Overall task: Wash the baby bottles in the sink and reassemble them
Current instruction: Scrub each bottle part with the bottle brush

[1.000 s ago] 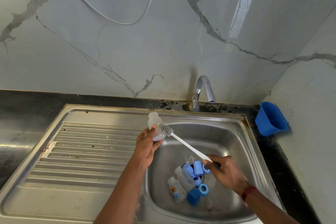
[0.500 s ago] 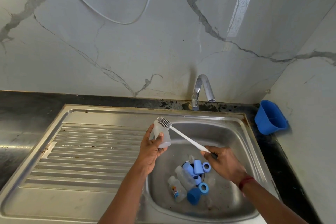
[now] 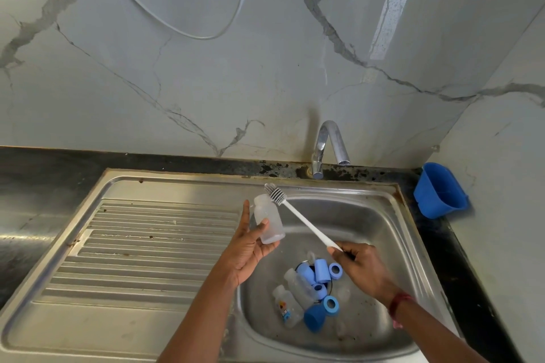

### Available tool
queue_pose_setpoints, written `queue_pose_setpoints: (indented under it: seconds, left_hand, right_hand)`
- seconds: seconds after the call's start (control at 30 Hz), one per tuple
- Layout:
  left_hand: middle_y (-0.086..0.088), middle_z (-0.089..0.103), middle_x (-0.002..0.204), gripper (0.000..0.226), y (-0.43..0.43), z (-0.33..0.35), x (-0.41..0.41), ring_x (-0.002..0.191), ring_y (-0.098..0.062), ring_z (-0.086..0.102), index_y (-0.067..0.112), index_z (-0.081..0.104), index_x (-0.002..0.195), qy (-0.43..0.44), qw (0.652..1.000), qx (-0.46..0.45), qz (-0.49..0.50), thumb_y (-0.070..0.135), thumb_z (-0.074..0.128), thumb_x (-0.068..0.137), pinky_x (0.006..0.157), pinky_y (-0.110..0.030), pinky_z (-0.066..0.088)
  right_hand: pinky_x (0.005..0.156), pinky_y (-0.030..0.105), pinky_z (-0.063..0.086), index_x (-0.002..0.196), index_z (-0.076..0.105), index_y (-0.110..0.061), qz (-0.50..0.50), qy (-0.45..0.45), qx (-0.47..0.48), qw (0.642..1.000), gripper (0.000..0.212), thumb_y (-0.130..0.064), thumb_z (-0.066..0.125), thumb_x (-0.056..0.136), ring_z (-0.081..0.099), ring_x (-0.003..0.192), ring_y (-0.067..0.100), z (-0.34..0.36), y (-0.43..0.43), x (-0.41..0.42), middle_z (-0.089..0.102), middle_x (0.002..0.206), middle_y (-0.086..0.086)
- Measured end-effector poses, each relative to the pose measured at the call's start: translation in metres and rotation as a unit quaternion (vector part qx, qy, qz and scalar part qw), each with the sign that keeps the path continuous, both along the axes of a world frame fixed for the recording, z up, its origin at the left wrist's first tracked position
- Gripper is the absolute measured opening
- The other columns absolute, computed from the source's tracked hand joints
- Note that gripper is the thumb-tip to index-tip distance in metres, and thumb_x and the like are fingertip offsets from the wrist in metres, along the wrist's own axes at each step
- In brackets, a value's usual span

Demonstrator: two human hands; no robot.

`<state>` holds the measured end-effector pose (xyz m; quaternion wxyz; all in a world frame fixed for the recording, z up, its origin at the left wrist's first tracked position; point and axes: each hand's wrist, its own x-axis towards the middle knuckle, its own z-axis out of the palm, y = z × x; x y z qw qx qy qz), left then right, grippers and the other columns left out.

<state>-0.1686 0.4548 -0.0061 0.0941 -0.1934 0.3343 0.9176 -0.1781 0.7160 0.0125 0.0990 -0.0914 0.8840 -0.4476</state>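
Centre frame, over the sink (image 3: 377, 215), the left hand (image 3: 247, 253) holds the bottle (image 3: 269, 221), thumb across it; the right hand (image 3: 364, 270) pinches the brush (image 3: 298, 215) handle. Steady the bottle, line bristles with its mouth, push in.

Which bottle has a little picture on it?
The front-left bottle lying in the sink; the bottle beside it and the held bottle are plain.
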Motion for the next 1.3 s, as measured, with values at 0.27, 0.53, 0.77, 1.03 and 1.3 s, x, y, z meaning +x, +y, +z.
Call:
queue_pose_setpoints:
  seconds: [0.27,0.53,0.77,1.03,1.3]
  left_hand:
    - [-0.019,0.050,0.133,0.094,-0.009,0.008,-0.007,0.119,-0.036,0.058,0.036,0.039,0.144,0.032,0.980,-0.181,-0.081,-0.003,0.080,0.069,0.086,-0.050,0.057]
    - [-0.004,0.050,0.130,0.100,-0.007,0.002,-0.011,0.111,-0.021,0.058,0.042,0.042,0.126,0.052,0.892,-0.447,-0.039,0.019,0.097,0.046,0.078,-0.036,0.061]
    - [0.006,0.048,0.128,0.108,-0.025,0.006,-0.025,0.113,-0.016,0.053,0.023,0.044,0.138,0.100,0.766,-0.635,0.013,0.024,0.098,0.045,0.085,-0.028,0.052]
    - [0.006,0.044,0.132,0.113,-0.024,0.003,-0.027,0.112,-0.016,0.051,0.021,0.042,0.140,0.124,0.732,-0.670,-0.032,0.025,0.094,0.040,0.085,-0.033,0.055]
    - [0.005,0.047,0.128,0.110,-0.022,-0.001,-0.026,0.110,-0.014,0.050,0.019,0.042,0.139,0.096,0.719,-0.687,-0.053,0.022,0.096,0.043,0.084,-0.025,0.042]
  right_hand:
    - [0.050,0.018,0.028,0.078,0.063,0.005,0.005,0.005,-0.003,1.000,0.036,-0.026,0.062,0.095,0.029,0.051,0.006,-0.007,0.003,0.001,0.033,0.052,-0.008]
    - [0.050,0.022,0.030,0.072,0.063,-0.002,0.021,0.028,0.019,0.999,0.033,-0.027,0.063,0.095,0.031,0.048,0.005,-0.002,0.010,-0.002,0.034,0.050,-0.011]
    - [0.054,0.022,0.047,0.106,0.073,-0.030,0.099,0.051,0.128,0.986,0.029,-0.049,0.055,0.094,0.054,0.051,0.010,0.019,0.034,-0.018,0.060,0.057,-0.003]
    - [0.065,0.027,0.056,0.119,0.069,-0.029,0.093,0.107,0.215,0.966,0.034,-0.049,0.056,0.095,0.064,0.063,0.006,0.039,0.024,-0.031,0.069,0.070,-0.006]
    - [0.059,0.022,0.051,0.121,0.068,-0.023,0.163,0.179,0.270,0.932,0.037,-0.046,0.052,0.098,0.059,0.057,0.007,0.045,0.014,-0.034,0.064,0.066,-0.009]
